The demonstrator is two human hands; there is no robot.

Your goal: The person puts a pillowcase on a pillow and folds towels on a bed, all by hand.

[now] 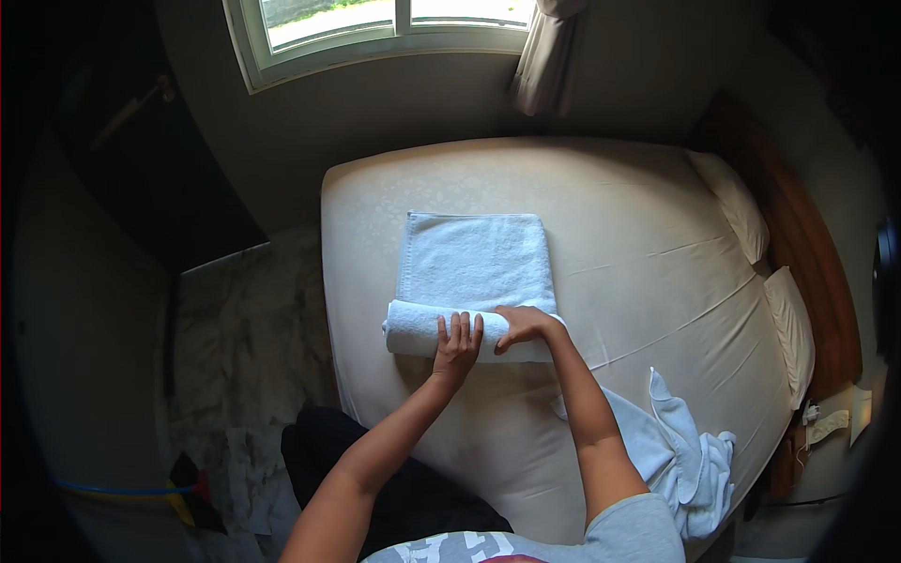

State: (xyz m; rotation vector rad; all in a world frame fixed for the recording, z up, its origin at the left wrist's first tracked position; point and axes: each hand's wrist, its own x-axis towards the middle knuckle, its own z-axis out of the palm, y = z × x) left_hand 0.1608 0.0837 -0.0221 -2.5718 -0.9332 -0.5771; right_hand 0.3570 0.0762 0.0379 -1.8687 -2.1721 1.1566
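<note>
A light blue-white towel (476,253) lies on the bed, its far part flat and its near part wound into a thick roll (413,327). My left hand (458,345) grips the middle of the roll, fingers bent over its top. Close beside it, my right hand (523,325) curves around the roll nearer its right end, thumb toward me. The thumb of my left hand is hidden.
A second, crumpled towel (690,450) rests at the near right of the bed. Two pillows (730,205) lean by the wooden headboard (798,220). The bed (638,272) has a cream sheet. A window (394,42) and a curtain (547,61) are beyond it.
</note>
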